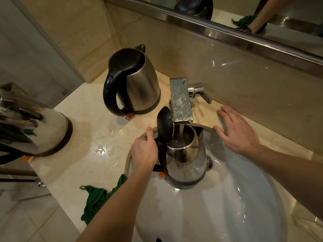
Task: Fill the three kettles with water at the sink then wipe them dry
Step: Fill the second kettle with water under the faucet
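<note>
Head camera, from my remote seat: a kettle (187, 159) stands in the white sink (227, 198) under the running tap (180, 100), its black lid (165, 124) tipped up and a stream of water (181, 131) falling into the open mouth. The left hand (145, 151) is curled round that kettle's black handle. The right hand (237, 131) lies flat, fingers straight and spread, on the table (87, 133) at the sink's back rim, just right of the tap and below its lever (201, 92).

I judge the job to be partway through the filling. Water is churning inside the kettle in the sink, and I cannot tell how near the top it is. A second kettle (139, 84) stands near the back left corner of the table with its lid down and droplets on its lid and steel side. I read that as probably filled and not yet dried. A third kettle (35, 123) sits at the left edge, partly out of frame, and I cannot say whether it holds water.

Wiping looks to be all ahead. The green cloth (96, 199) lies crumpled at the front edge of the table, left of the sink, with neither hand on it. Puddles (103, 149) shine on the table between the sink and the third kettle.

I can read no brand, label or writing on any kettle or on the tap.
</note>
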Motion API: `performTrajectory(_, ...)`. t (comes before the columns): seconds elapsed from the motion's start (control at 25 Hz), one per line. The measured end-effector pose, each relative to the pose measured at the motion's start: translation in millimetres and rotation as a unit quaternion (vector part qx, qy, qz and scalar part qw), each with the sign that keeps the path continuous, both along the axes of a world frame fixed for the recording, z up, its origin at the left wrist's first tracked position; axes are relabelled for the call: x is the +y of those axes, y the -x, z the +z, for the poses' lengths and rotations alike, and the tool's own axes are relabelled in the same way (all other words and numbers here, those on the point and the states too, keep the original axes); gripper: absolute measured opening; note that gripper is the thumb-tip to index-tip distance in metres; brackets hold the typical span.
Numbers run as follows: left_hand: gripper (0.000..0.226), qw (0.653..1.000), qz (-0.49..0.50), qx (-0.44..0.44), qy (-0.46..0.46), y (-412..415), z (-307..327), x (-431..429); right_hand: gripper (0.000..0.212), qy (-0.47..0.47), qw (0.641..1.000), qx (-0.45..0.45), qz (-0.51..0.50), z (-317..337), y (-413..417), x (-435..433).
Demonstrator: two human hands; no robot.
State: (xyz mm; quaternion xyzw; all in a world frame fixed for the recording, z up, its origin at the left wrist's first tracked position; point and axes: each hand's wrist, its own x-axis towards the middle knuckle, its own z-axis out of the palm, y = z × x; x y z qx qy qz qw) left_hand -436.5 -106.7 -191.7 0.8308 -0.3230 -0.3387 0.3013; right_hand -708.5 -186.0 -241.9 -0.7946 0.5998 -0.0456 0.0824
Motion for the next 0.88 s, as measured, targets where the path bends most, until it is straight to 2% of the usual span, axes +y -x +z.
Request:
performTrajectory(0.36,0.068,1.000,-0.004,-0.002,-0.002,-0.2,-2.2,0.1,0.077,0.001,1.000,0.002,0.002,-0.7,0.0,-0.6)
performTrajectory(0.88,0.058,1.000,0.000,-0.002,-0.007,0.9,2.8,-0.2,0.075,0.006,1.000,-0.001,0.006,-1.6,0.6,-0.6)
